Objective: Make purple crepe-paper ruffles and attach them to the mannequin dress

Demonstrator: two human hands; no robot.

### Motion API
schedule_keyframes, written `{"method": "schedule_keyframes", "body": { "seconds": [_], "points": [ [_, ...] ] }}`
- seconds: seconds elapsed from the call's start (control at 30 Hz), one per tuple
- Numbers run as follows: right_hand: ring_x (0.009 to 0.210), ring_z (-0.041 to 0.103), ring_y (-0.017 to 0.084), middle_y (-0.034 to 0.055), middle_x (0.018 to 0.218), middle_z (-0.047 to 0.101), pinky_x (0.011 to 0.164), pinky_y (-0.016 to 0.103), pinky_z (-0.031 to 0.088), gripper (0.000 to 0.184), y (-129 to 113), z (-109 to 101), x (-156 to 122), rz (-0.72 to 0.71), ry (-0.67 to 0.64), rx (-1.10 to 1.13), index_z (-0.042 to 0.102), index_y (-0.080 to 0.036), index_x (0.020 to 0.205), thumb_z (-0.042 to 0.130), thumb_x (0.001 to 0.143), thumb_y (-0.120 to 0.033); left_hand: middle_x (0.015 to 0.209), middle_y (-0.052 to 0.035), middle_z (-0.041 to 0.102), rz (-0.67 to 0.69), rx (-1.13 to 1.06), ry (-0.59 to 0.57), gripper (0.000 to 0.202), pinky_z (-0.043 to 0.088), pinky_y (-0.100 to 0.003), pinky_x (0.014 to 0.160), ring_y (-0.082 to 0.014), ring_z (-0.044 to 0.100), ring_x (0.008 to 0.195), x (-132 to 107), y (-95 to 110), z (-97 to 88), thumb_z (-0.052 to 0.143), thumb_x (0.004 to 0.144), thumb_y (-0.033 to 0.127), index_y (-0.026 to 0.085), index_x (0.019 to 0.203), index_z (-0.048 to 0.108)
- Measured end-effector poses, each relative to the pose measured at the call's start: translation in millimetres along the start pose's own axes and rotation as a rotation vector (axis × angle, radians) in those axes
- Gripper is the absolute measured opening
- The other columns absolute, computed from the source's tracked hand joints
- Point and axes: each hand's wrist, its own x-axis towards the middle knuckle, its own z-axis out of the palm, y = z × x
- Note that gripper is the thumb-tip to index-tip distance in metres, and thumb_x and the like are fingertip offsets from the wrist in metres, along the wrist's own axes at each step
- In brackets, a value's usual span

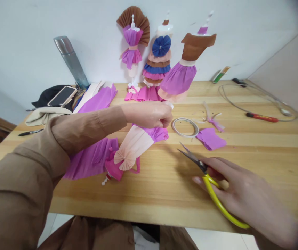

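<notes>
My right hand (239, 189) grips a pair of scissors (212, 194) with yellow handles, over the table's front right. The blades are slightly apart and point up and left, with nothing seen between them. My left hand (151, 114) is closed, stretched across the middle of the table; whatever its fingers hold is hidden. Just below it lies a small doll dress form (137, 146) in pink and peach crepe paper, with a pleated peach rosette (125, 160) and a purple gathered end. A roll of tape (185, 127) lies flat right of my left hand.
Three dressed forms (189, 62) stand along the wall. Purple crepe paper (91, 158) spreads at left, near a phone (62, 96), pen (30, 132) and bottle (72, 62). Right are paper scraps (211, 139), a red-handled tool (262, 117), a cable (229, 100) and a green-orange tube (221, 74).
</notes>
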Motion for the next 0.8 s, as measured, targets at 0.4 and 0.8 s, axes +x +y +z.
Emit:
{"method": "schedule_keyframes", "body": {
  "seconds": [0.4, 0.8],
  "points": [
    [0.062, 0.063, 0.022, 0.0061, 0.075, 0.068, 0.052, 0.031, 0.042, 0.035, 0, 16, 37, 0.003, -0.164, 0.128, 0.067, -0.017, 0.108, 0.056, 0.089, -0.045, 0.076, -0.0071, 0.059, -0.078, 0.098, -0.076, 0.011, 0.032, -0.029, 0.064, -0.0142, 0.044, 0.068, 7, 5, 0.3, 0.057, 0.074, 0.010, 0.014, 0.064, 0.056],
    [0.062, 0.059, 0.020, 0.0062, 0.075, 0.065, 0.055, 0.029, 0.040, 0.031, 5, 28, 47, -0.041, -0.100, 0.160, 0.068, -0.017, 0.100, 0.057, 0.088, -0.043, 0.077, -0.0054, 0.057, -0.008, -0.033, -0.035, 0.016, 0.036, -0.027, 0.068, -0.0146, 0.046, 0.073, 0, 3, -2.8, 0.055, 0.072, 0.002, 0.016, 0.064, 0.054]
  ]
}}
